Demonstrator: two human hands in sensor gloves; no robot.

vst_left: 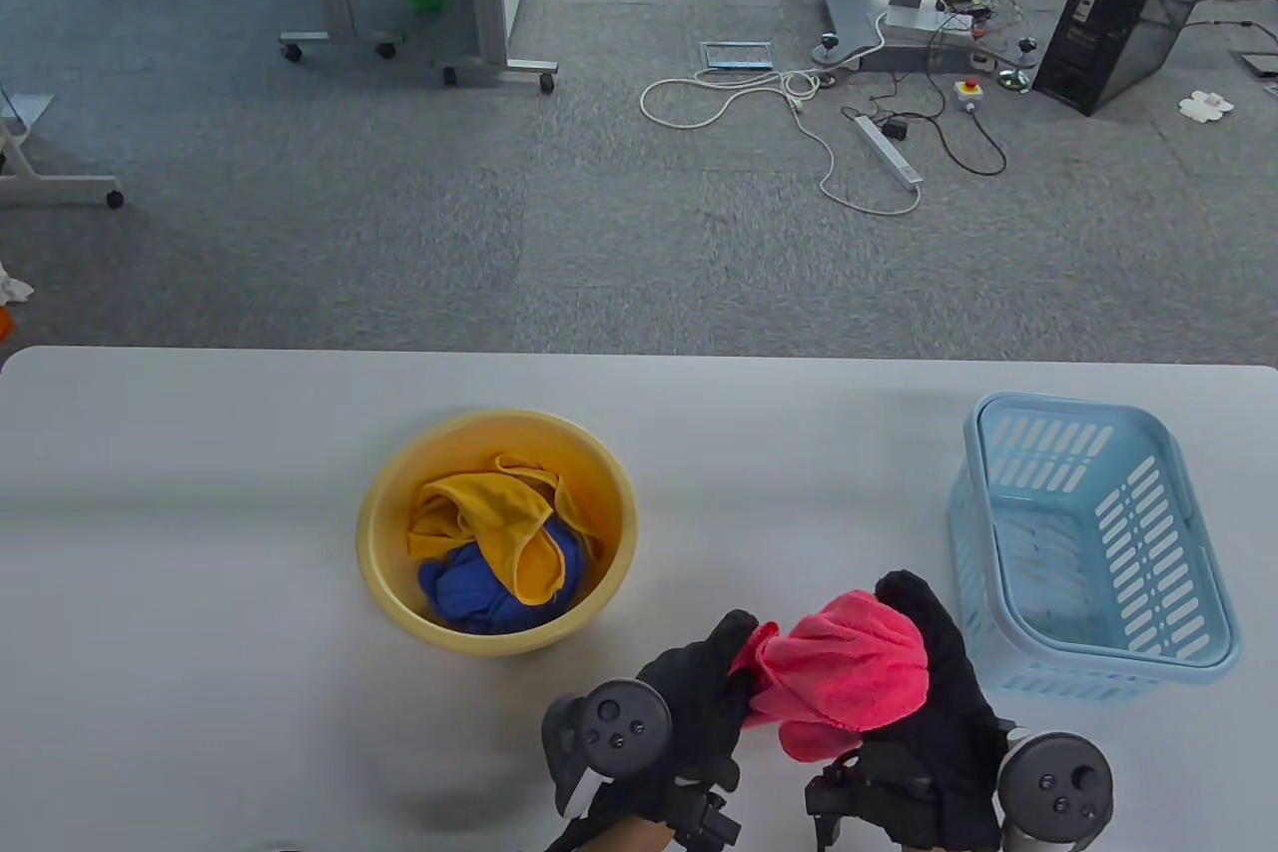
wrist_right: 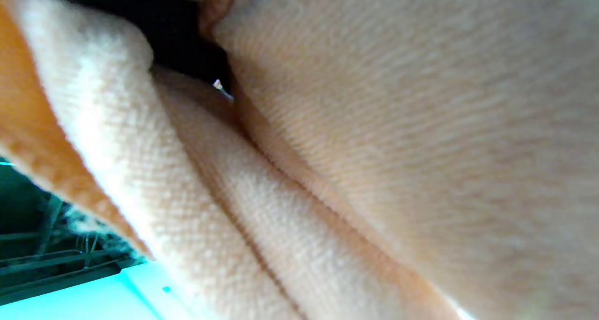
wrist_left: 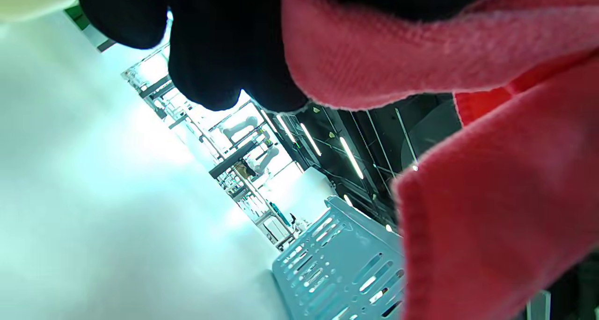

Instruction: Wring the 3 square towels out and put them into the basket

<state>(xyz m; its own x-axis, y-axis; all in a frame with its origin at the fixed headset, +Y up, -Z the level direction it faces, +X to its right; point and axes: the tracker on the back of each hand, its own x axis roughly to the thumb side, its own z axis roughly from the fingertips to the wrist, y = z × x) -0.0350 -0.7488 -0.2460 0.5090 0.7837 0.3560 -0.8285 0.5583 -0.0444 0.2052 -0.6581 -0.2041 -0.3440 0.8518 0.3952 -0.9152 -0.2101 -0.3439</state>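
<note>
Both hands held pink towel [vst_left: 844, 682] above worktop [vst_left: 200, 542], between yellow bowl [vst_left: 389, 572] and blue basket [vst_left: 1098, 542]. Left hand [vst_left: 689, 692] grip closed on one end, right hand [vst_left: 939, 692] grip closed on other. Yellow towel [vst_left: 489, 512] and blue towel [vst_left: 469, 592] lay in bowl.

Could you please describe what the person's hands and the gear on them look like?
Both the left hand and the right hand wear black fabric gloves. A dark grey, round-faced tracker with small buttons sits on the back of each; bare wrist shows at the bottom edge.
</note>
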